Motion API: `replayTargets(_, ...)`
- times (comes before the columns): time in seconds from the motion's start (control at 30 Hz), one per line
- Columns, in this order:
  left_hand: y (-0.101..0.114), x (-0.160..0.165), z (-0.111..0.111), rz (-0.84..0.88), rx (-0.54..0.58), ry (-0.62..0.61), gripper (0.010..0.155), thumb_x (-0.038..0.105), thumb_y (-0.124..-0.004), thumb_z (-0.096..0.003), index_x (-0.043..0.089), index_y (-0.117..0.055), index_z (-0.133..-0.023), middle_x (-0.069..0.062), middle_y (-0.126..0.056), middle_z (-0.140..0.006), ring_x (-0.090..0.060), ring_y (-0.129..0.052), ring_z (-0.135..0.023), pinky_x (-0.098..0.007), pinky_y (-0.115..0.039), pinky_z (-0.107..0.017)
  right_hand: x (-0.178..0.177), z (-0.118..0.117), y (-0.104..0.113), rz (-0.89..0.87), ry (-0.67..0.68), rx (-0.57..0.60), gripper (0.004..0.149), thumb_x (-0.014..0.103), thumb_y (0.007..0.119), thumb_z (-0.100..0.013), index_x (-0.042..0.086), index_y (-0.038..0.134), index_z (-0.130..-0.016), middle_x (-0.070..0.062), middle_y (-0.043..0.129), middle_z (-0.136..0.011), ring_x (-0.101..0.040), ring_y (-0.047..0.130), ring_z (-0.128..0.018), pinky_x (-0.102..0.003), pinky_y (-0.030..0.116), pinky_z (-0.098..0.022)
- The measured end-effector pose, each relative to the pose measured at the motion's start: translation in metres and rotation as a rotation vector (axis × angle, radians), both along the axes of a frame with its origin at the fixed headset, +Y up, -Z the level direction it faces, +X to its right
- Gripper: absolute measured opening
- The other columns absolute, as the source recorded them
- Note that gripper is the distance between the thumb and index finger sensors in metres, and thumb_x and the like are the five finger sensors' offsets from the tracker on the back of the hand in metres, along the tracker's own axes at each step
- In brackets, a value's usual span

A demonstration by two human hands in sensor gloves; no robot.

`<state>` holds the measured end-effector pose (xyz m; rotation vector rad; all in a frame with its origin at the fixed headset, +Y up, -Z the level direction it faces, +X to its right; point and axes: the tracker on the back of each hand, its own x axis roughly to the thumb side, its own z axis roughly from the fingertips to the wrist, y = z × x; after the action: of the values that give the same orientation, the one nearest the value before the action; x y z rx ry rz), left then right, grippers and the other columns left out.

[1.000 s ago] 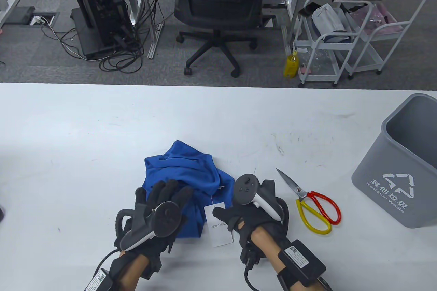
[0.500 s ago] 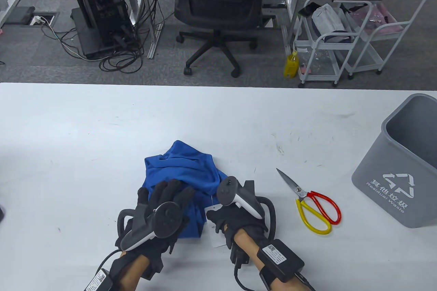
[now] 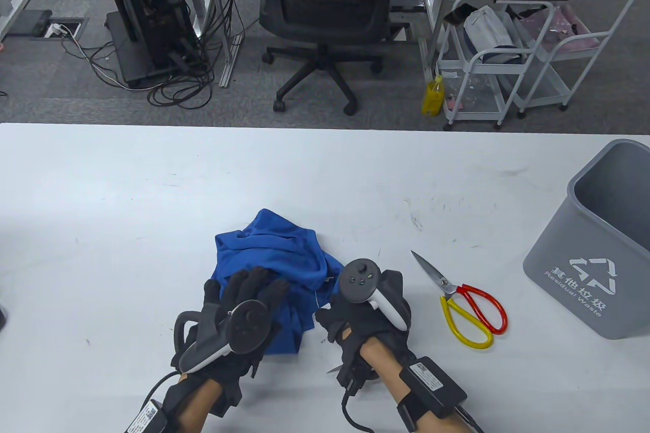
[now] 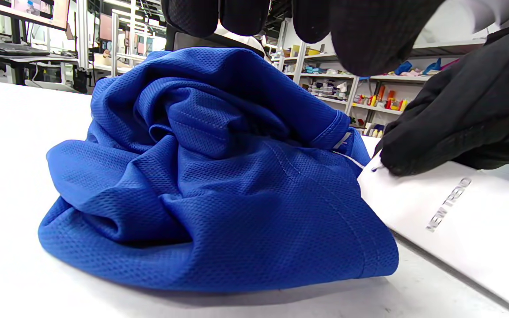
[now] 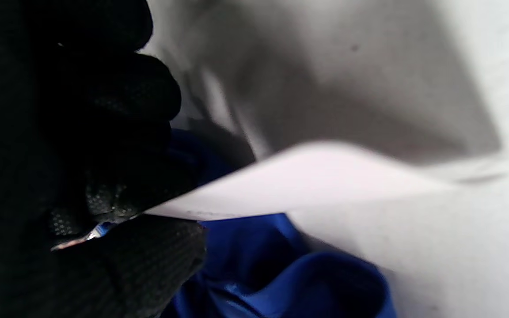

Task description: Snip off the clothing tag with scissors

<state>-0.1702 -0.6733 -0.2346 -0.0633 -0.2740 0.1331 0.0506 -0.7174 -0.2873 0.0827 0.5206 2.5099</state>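
Note:
A crumpled blue garment (image 3: 277,255) lies on the white table (image 3: 152,199). My left hand (image 3: 251,286) reaches over its near left part with the fingers stretched out; their tips (image 4: 360,39) hang above the cloth (image 4: 219,176). My right hand (image 3: 327,319), just right of the garment, pinches the white paper tag (image 5: 307,181) between thumb and fingers (image 5: 117,194). The tag (image 4: 457,221) reads "NEW TREND" and hangs on a thin string. From above it is mostly hidden under the hand; one corner (image 3: 333,368) shows. The red and yellow scissors (image 3: 464,298) lie to the right, untouched.
A grey waste bin (image 3: 599,250) stands at the table's right edge. Beyond the far table edge are an office chair (image 3: 325,11) and white trolleys (image 3: 487,57) on the floor.
The tag lay flat and in plain sight on the table; now my right hand pinches it and covers most of it. That hand swung left, then back right. The left hand stayed put.

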Motion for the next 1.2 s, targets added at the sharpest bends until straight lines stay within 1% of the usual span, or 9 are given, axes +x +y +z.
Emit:
replayTargets(0.27,0.000,0.000,0.000,-0.005,-0.014,0.005,0.070,0.054,-0.075,-0.0420,0.043,-0.048,-0.106,0.000,-0.046,-0.119,-0.034,-0.051,-0.111,-0.075,-0.042,-0.073,0.028,0.006,0.025,-0.065,-0.016,0.084,0.039,0.038,0.088,-0.043,0.007,0.092,-0.065,-0.021,0.069,-0.090,-0.042,0.083,-0.067,-0.062,0.073,-0.053)
replayTargets(0.5,-0.001,0.000,0.000,-0.013,-0.030,0.008,0.070,0.054,-0.075,-0.0418,0.043,-0.048,-0.106,0.000,-0.046,-0.119,-0.034,-0.052,-0.111,-0.075,-0.042,-0.073,0.061,0.010,0.054,-0.148,-0.045,0.147,0.039,0.038,0.089,-0.042,0.007,0.093,-0.064,-0.021,0.070,-0.090,-0.042,0.084,-0.066,-0.062,0.074,-0.052)
replayTargets(0.73,-0.002,0.000,0.000,-0.023,-0.043,0.009,0.070,0.054,-0.075,-0.0419,0.043,-0.048,-0.106,0.001,-0.046,-0.119,-0.034,-0.052,-0.111,-0.075,-0.042,-0.073,0.083,0.015,0.082,-0.181,-0.060,0.209,0.038,0.038,0.089,-0.042,0.006,0.093,-0.063,-0.021,0.071,-0.090,-0.042,0.085,-0.066,-0.062,0.074,-0.052)
replayTargets(0.87,-0.002,0.000,0.001,-0.028,-0.050,0.009,0.070,0.054,-0.075,-0.0416,0.043,-0.049,-0.105,0.001,-0.046,-0.118,-0.034,-0.052,-0.111,-0.074,-0.042,-0.073,0.098,0.020,0.105,-0.182,-0.069,0.269,0.038,0.037,0.089,-0.042,0.006,0.093,-0.063,-0.021,0.071,-0.090,-0.043,0.085,-0.066,-0.062,0.074,-0.052)
replayTargets(1.0,-0.003,0.000,0.001,-0.030,-0.058,0.010,0.070,0.054,-0.075,-0.0418,0.043,-0.049,-0.105,0.001,-0.046,-0.118,-0.034,-0.052,-0.111,-0.075,-0.042,-0.072,0.120,0.024,0.137,-0.170,-0.101,0.345,0.038,0.037,0.090,-0.042,0.006,0.093,-0.064,-0.021,0.071,-0.090,-0.043,0.084,-0.066,-0.062,0.074,-0.052)
replayTargets(1.13,-0.003,0.000,0.001,-0.034,-0.067,0.010,0.070,0.054,-0.075,-0.0418,0.043,-0.049,-0.105,0.001,-0.046,-0.118,-0.034,-0.052,-0.111,-0.075,-0.042,-0.073,0.157,0.024,0.174,-0.119,-0.168,0.449,0.038,0.037,0.089,-0.042,0.006,0.093,-0.064,-0.021,0.071,-0.090,-0.043,0.084,-0.067,-0.063,0.073,-0.052)
replayTargets(1.2,-0.003,0.000,0.001,-0.037,-0.068,0.011,0.070,0.054,-0.075,-0.0417,0.043,-0.049,-0.105,0.000,-0.046,-0.118,-0.034,-0.052,-0.111,-0.074,-0.041,-0.073,0.174,0.023,0.187,-0.095,-0.206,0.478,0.038,0.037,0.089,-0.042,0.006,0.092,-0.065,-0.021,0.070,-0.091,-0.043,0.083,-0.068,-0.063,0.073,-0.053)
